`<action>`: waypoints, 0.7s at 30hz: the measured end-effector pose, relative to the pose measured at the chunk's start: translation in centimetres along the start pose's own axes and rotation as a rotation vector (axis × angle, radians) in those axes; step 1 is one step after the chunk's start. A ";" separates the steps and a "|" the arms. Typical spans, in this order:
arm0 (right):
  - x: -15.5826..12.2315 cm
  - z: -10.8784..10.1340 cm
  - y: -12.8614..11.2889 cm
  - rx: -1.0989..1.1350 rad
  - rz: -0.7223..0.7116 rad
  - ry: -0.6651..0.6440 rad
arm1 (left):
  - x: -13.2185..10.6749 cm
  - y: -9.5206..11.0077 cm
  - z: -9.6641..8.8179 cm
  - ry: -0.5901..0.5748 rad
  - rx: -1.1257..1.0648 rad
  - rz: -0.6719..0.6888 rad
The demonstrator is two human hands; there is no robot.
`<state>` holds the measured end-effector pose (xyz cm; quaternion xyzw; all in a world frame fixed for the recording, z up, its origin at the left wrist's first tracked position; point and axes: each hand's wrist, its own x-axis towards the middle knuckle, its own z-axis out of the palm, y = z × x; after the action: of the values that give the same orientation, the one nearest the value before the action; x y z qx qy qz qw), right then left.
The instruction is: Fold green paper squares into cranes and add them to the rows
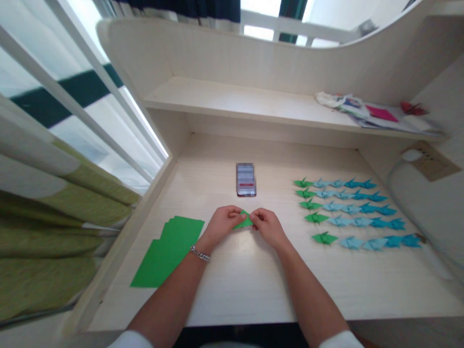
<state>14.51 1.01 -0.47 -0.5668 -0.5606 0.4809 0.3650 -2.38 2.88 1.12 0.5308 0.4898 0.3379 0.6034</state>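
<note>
Between my two hands is a small folded piece of green origami paper (243,221), just above the desk. My left hand (223,224) pinches its left side, thumb on top. On the right edge, the thumb and fingertips of my right hand (268,225) are closed on the same paper. Parts of its folds are hidden behind my fingers. Left of my left hand lies a fanned pile of green paper sheets (170,253). To the right, folded paper cranes stand in rows: green cranes (316,218), light blue cranes (351,209) and darker blue cranes (393,223).
A phone (246,180) lies on the desk (242,285) beyond my hands. A shelf (232,104) runs along the back, with papers and a pink sheet (381,113) at its right. A white cable (393,174) hangs from the wall socket (431,159). Curtains (61,232) hang at left.
</note>
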 end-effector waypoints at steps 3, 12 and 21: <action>0.0 0.1 0.0 0.030 0.005 -0.022 | 0.0 0.0 -0.1 0.011 0.038 0.015; -0.1 0.2 0.1 0.013 -0.018 -0.018 | 0.2 -0.5 0.0 0.001 0.074 0.108; 0.0 0.5 0.4 -0.018 -0.077 -0.007 | 0.1 -0.8 0.1 -0.018 0.111 0.180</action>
<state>14.17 0.93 -0.99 -0.5465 -0.5873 0.4635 0.3763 -2.38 2.77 0.35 0.6081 0.4528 0.3583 0.5448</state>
